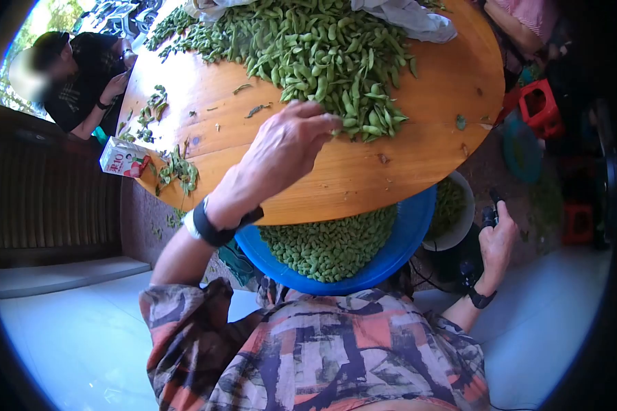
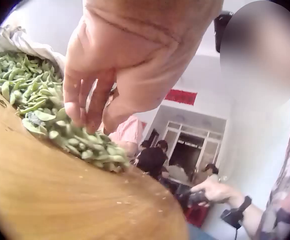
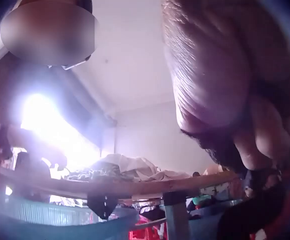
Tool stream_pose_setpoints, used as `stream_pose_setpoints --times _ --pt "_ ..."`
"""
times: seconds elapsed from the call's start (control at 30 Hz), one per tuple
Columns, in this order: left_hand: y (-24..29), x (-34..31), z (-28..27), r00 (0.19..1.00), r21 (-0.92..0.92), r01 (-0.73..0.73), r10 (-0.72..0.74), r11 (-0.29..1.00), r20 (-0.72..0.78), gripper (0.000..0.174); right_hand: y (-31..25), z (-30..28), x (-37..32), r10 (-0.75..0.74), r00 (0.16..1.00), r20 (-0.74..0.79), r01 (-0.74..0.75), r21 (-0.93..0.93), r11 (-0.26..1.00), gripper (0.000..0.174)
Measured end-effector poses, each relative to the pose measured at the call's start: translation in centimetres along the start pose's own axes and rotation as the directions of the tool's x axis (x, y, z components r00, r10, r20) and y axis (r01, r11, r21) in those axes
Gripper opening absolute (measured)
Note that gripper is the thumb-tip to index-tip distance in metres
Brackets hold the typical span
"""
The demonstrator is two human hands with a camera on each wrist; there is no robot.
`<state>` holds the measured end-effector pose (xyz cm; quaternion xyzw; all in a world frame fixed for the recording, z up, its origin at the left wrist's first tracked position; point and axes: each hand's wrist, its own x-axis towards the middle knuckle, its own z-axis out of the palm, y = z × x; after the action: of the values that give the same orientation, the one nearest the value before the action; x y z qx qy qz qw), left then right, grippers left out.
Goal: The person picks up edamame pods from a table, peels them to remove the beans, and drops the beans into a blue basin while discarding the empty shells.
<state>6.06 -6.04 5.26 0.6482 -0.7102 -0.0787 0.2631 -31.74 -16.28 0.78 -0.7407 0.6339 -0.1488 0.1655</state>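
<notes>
A large heap of green soybean pods (image 1: 336, 55) lies on the round wooden table. My left hand (image 1: 281, 147) reaches over the table to the near edge of this heap. In the left wrist view its fingers (image 2: 77, 107) point down and touch the pods (image 2: 87, 145), with a gap showing between thumb and fingers. Low at the right, beside the table, my right hand (image 1: 497, 240) grips a black handheld object (image 1: 489, 216); its kind does not show clearly. The right wrist view has curled fingers (image 3: 257, 145) around something dark, mostly in shadow.
Below the table's near edge (image 1: 308, 214) stands a blue basin (image 1: 343, 284) of shelled beans (image 1: 329, 250). A pale bucket (image 1: 465, 219) holds more green material. A juice carton (image 1: 120, 159) and scraps (image 1: 178, 171) lie at left. Another person (image 1: 82, 75) sits far left; a red stool (image 1: 541, 109) stands right.
</notes>
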Motion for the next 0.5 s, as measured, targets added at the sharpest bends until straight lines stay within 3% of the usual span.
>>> stream_pose_setpoints --times 0.07,0.1,0.13,0.23,0.3,0.37,0.43,0.5 --pt "-1.2 1.4 1.5 0.994 0.111 -0.083 0.09 0.99 -0.055 0.02 -0.5 0.5 -0.2 -0.031 1.0 0.0 0.031 0.035 0.999 0.052" --pt "-1.5 1.7 2.2 0.994 0.112 -0.09 0.097 0.99 -0.052 0.02 -0.5 0.9 -0.2 -0.065 0.998 0.002 0.065 0.065 0.996 0.05" --pt "-1.6 2.0 2.7 0.993 0.15 -0.089 0.099 0.985 -0.064 0.018 0.0 1.9 -0.1 -0.216 0.97 -0.109 0.229 0.132 0.964 0.046" --pt "-1.2 1.8 2.9 0.995 0.178 -0.065 0.078 0.982 -0.069 0.014 -2.3 1.7 -0.4 -0.276 0.956 -0.096 0.29 0.191 0.938 0.035" --pt "-0.6 1.0 2.8 0.99 0.022 0.026 -0.023 0.999 -0.141 0.014 -4.7 2.0 -0.8 -0.309 0.946 -0.101 0.325 0.353 0.877 0.016" --pt "0.2 -0.1 2.8 0.988 -0.012 0.033 -0.035 0.999 -0.148 0.014 -5.8 3.3 -1.2 -0.393 0.919 0.02 0.291 0.636 0.714 0.018" --pt "3.1 -1.3 1.8 0.897 -0.331 0.429 -0.439 0.84 0.048 0.013 -10.0 3.6 -2.1 -0.376 0.91 0.173 0.076 0.824 0.562 0.034" --pt "3.3 -3.2 4.2 0.888 -0.584 0.403 -0.455 0.705 0.063 0.012 -11.7 5.2 -2.2 -0.469 0.855 0.22 0.045 0.871 0.49 0.033"
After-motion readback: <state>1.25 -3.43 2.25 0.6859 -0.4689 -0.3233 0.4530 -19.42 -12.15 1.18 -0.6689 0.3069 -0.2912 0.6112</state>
